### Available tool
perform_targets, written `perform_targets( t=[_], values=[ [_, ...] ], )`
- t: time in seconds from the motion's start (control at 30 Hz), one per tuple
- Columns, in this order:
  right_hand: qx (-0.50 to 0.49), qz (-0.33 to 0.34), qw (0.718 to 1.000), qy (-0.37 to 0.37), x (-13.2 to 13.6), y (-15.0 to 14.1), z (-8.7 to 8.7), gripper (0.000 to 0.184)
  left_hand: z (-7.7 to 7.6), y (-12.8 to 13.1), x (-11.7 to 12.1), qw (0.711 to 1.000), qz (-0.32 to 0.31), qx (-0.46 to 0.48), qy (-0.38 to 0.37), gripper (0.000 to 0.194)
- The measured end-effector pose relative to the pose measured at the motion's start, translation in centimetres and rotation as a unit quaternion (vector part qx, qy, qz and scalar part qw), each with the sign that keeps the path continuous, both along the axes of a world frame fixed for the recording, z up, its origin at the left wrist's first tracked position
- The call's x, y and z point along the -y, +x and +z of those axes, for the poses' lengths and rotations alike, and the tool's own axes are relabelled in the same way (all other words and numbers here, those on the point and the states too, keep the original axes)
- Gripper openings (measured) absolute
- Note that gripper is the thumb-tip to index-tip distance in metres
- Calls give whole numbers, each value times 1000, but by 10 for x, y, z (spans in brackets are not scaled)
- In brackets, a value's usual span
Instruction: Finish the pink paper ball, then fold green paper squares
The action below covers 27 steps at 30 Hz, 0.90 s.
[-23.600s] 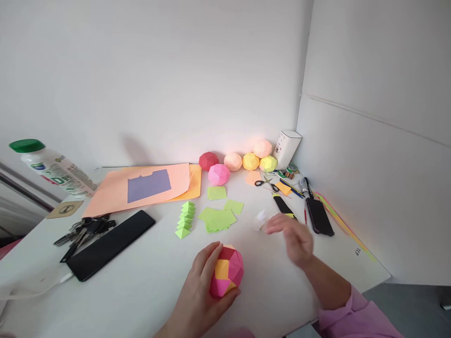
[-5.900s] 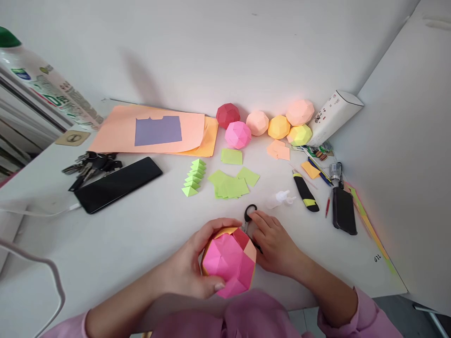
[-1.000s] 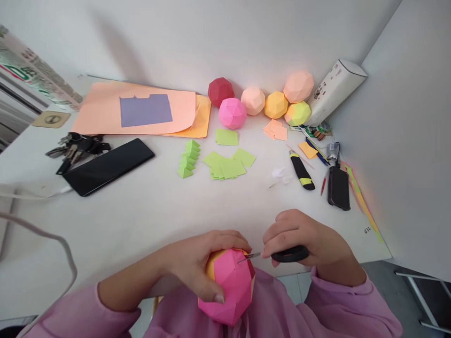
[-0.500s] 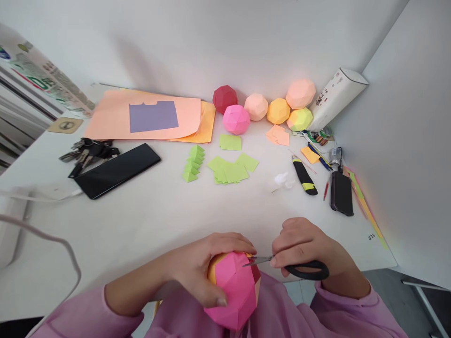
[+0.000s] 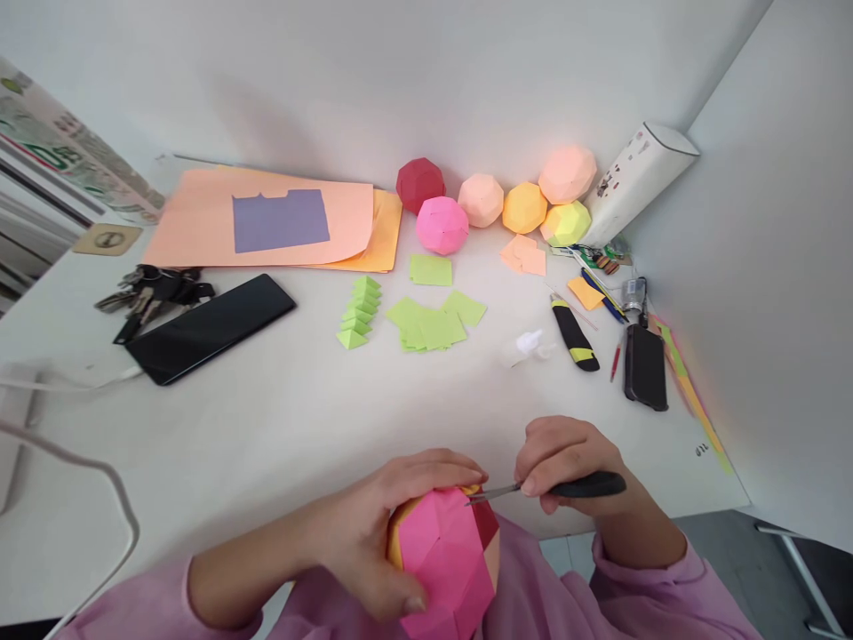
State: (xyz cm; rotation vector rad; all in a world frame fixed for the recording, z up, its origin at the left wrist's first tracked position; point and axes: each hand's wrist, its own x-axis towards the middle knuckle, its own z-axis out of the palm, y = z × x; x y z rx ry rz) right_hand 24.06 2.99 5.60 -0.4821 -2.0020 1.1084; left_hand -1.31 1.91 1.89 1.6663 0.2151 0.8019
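My left hand (image 5: 386,524) is wrapped round a faceted paper ball (image 5: 443,556) with pink, orange, red and peach faces, close to my body at the table's front edge. Fingers lie over its top and the thumb presses its near side. In my right hand (image 5: 566,467) is a pair of scissors (image 5: 590,485) with black handles, held near the pivot. The blade tips meet the ball's upper right side, by an orange edge; whether they are inside a fold I cannot tell. Farther back lie green paper squares (image 5: 433,326) and a row of folded green pieces (image 5: 360,311).
Several finished paper balls (image 5: 442,225) line the wall beside a white container (image 5: 640,187). A utility knife (image 5: 574,333), a small white-tipped bottle (image 5: 530,344) and a black phone (image 5: 645,366) lie right. Left are a long black device (image 5: 210,329), keys (image 5: 160,293) and peach sheets (image 5: 200,218).
Since the oldest frame, my right hand has taken the scissors from the back of the table and brought them to the ball. Over the last second, the blades stay at its upper right, shifting slightly.
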Motion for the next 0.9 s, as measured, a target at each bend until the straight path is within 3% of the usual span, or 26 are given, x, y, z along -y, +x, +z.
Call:
perform_targets(
  t=[0.2,0.4,0.53,0.77,0.9],
  values=[
    [41,23,997,65,0,2,4,12,-2,2,7,1000,13,-4,-1,75],
    [5,-5,996,90,1,0,-5,14,-2,3,10,999,37,-9,2,80],
    [-34,-29,995,87,2,-4,-5,13,-4,1,11,999,42,-9,16,82],
    [2,-47,997,66,7,-4,6,13,-2,0,12,997,54,-36,51,85],
    [5,-53,996,73,9,0,6,14,-2,0,15,997,65,-35,17,85]
  ],
)
